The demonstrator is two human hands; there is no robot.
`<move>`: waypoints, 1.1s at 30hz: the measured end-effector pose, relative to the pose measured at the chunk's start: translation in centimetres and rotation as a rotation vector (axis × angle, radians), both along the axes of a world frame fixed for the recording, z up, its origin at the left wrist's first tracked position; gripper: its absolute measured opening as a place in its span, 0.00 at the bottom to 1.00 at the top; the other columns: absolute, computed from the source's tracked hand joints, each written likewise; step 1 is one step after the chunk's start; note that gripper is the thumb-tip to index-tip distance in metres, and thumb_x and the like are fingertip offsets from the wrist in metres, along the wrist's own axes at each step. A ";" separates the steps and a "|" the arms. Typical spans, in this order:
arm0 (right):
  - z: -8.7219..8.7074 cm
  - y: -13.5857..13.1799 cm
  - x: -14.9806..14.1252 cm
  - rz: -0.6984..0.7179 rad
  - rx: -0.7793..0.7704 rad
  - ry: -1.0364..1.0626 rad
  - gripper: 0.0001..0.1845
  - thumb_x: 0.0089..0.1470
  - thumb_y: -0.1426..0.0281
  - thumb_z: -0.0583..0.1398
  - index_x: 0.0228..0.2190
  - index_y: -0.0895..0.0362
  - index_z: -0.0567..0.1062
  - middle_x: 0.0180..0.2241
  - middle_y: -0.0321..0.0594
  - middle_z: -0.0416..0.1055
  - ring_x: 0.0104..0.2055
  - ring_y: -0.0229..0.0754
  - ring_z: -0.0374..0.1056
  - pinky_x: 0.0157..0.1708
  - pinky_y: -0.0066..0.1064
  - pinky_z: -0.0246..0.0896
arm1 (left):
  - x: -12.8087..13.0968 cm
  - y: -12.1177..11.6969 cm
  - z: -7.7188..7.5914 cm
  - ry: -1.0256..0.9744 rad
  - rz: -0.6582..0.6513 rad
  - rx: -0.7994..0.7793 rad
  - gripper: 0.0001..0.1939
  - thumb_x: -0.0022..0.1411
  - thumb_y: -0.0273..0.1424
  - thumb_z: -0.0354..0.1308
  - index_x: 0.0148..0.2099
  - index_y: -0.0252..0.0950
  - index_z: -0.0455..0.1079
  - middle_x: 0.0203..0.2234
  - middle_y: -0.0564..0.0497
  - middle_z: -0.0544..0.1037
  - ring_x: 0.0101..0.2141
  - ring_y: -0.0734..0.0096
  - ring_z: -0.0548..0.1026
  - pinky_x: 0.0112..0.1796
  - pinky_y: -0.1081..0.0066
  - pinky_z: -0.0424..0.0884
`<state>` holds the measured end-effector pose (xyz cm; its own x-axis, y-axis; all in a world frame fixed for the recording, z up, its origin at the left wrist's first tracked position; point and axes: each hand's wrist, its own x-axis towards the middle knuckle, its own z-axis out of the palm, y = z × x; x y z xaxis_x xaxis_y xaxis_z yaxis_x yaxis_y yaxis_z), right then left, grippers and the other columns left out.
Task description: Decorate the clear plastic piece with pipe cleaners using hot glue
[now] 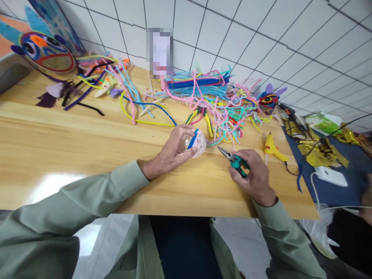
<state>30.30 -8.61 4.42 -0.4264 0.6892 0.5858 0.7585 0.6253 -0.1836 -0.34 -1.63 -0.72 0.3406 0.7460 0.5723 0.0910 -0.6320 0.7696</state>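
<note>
Near the middle of the wooden table [87,143], my left hand [171,153] is closed around a small rounded craft piece [200,143]. It has a clear, shiny part, a blue band and a pale pink fuzzy side; the fingers cover some of it. My right hand [254,174] grips needle-nose pliers [238,164] with green and black handles. Their pointed jaws aim up and left, a short gap away from the craft piece. Just beyond my left hand lie yellow and green-handled pliers [208,123] beside a tangle of pipe cleaners [223,116].
A yellow glue gun [273,149] lies right of my right hand, its cord trailing rightward. Bundled blue pipe cleaners [197,85] lie by the tiled wall [232,35]. A colourful mask-like craft [43,50] stands far left. A white power adapter [331,176] sits on dark blue cloth at right.
</note>
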 end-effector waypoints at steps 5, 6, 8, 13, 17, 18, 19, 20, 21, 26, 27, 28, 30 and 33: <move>-0.6 1.9 -1.6 0.068 0.061 -0.084 0.29 0.57 0.74 0.66 0.59 0.49 0.72 0.45 0.46 0.84 0.43 0.53 0.83 0.39 0.44 0.81 | 0.1 -0.1 0.2 -0.003 0.003 -0.008 0.19 0.74 0.36 0.62 0.62 0.44 0.64 0.62 0.40 0.71 0.67 0.52 0.69 0.68 0.43 0.67; -0.9 2.1 -1.7 0.079 0.061 -0.092 0.29 0.57 0.74 0.66 0.59 0.50 0.72 0.45 0.47 0.84 0.44 0.53 0.83 0.40 0.44 0.82 | 0.1 -0.2 0.2 -0.005 0.001 -0.006 0.19 0.74 0.36 0.62 0.62 0.44 0.63 0.62 0.40 0.70 0.67 0.52 0.69 0.68 0.43 0.67; -1.3 2.3 -1.7 0.096 0.061 -0.094 0.30 0.57 0.74 0.66 0.60 0.51 0.72 0.45 0.48 0.84 0.45 0.53 0.83 0.41 0.44 0.82 | 0.1 -0.2 0.2 -0.016 -0.005 0.004 0.19 0.74 0.37 0.62 0.63 0.44 0.63 0.62 0.40 0.70 0.66 0.52 0.70 0.68 0.43 0.67; -1.6 2.4 -2.0 0.093 0.036 -0.099 0.30 0.57 0.74 0.66 0.61 0.49 0.73 0.45 0.47 0.84 0.45 0.53 0.83 0.41 0.44 0.83 | 0.2 -0.3 0.3 -0.031 -0.004 0.002 0.18 0.75 0.39 0.61 0.62 0.45 0.64 0.61 0.41 0.72 0.65 0.53 0.71 0.68 0.45 0.68; -1.9 2.5 -2.3 0.099 0.013 -0.082 0.30 0.59 0.74 0.66 0.61 0.51 0.73 0.45 0.49 0.83 0.46 0.54 0.83 0.41 0.45 0.84 | 0.3 -0.3 0.4 -0.019 -0.006 0.014 0.18 0.74 0.37 0.62 0.62 0.45 0.63 0.61 0.40 0.71 0.65 0.52 0.71 0.67 0.43 0.68; -2.0 2.5 -2.4 0.101 0.009 -0.079 0.30 0.59 0.74 0.66 0.62 0.51 0.73 0.45 0.50 0.83 0.46 0.54 0.83 0.42 0.45 0.84 | 0.3 -0.3 0.4 -0.020 -0.007 0.018 0.18 0.74 0.37 0.62 0.62 0.45 0.63 0.61 0.40 0.71 0.65 0.52 0.71 0.67 0.43 0.68; -2.0 2.5 -2.4 0.103 0.007 -0.076 0.30 0.59 0.74 0.66 0.62 0.51 0.73 0.45 0.50 0.83 0.46 0.54 0.83 0.42 0.45 0.84 | 0.3 -0.3 0.4 -0.020 -0.007 0.020 0.19 0.74 0.37 0.62 0.62 0.45 0.63 0.61 0.40 0.71 0.65 0.52 0.71 0.67 0.43 0.68; -2.1 2.5 -2.4 0.101 0.005 -0.074 0.30 0.59 0.74 0.66 0.62 0.51 0.73 0.46 0.50 0.83 0.47 0.54 0.83 0.42 0.45 0.84 | 0.3 -0.3 0.3 -0.022 -0.007 0.019 0.19 0.74 0.37 0.62 0.62 0.45 0.63 0.61 0.40 0.71 0.65 0.52 0.71 0.67 0.43 0.68; -2.2 2.5 -2.3 0.099 0.004 -0.074 0.30 0.59 0.74 0.66 0.62 0.51 0.73 0.46 0.50 0.83 0.47 0.55 0.83 0.42 0.45 0.84 | 0.3 -0.3 0.3 -0.022 -0.006 0.016 0.19 0.74 0.37 0.62 0.62 0.45 0.63 0.61 0.40 0.71 0.65 0.52 0.71 0.67 0.43 0.68; -2.3 2.5 -2.4 0.091 -0.003 -0.079 0.30 0.59 0.74 0.66 0.62 0.51 0.73 0.47 0.50 0.83 0.47 0.55 0.83 0.42 0.46 0.84 | 0.4 -0.2 0.2 -0.035 0.003 0.014 0.19 0.74 0.37 0.62 0.62 0.46 0.64 0.60 0.41 0.72 0.65 0.52 0.71 0.67 0.43 0.69; -2.3 2.5 -2.4 0.090 -0.004 -0.076 0.31 0.58 0.74 0.66 0.62 0.51 0.73 0.46 0.50 0.83 0.47 0.55 0.82 0.43 0.46 0.84 | 0.4 -0.2 0.2 -0.039 0.005 0.016 0.18 0.74 0.37 0.62 0.62 0.46 0.64 0.60 0.41 0.72 0.65 0.52 0.71 0.67 0.44 0.69; -2.4 2.5 -2.4 0.089 -0.002 -0.073 0.31 0.58 0.74 0.66 0.62 0.51 0.73 0.46 0.50 0.83 0.47 0.55 0.82 0.43 0.46 0.84 | 0.4 -0.2 0.2 -0.040 0.005 0.018 0.18 0.74 0.37 0.62 0.62 0.46 0.64 0.60 0.41 0.72 0.65 0.53 0.71 0.67 0.44 0.69; -2.4 2.5 -2.5 0.087 0.004 -0.070 0.30 0.58 0.74 0.66 0.62 0.51 0.73 0.46 0.51 0.83 0.47 0.55 0.82 0.44 0.46 0.83 | 0.4 -0.2 0.2 -0.035 0.004 0.023 0.18 0.74 0.37 0.62 0.62 0.45 0.64 0.60 0.41 0.72 0.65 0.53 0.71 0.67 0.45 0.69; -2.3 2.5 -2.5 0.079 0.000 -0.078 0.30 0.58 0.74 0.66 0.61 0.50 0.73 0.46 0.49 0.83 0.47 0.55 0.82 0.44 0.46 0.83 | 0.3 -0.2 0.3 -0.018 0.001 0.017 0.18 0.74 0.37 0.62 0.62 0.45 0.63 0.61 0.40 0.71 0.65 0.52 0.71 0.67 0.43 0.68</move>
<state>27.83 -6.12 2.07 -0.5239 0.6514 0.5488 0.7185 0.6840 -0.1260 -0.03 -1.83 -0.37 0.3295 0.7364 0.5908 0.0782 -0.6449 0.7603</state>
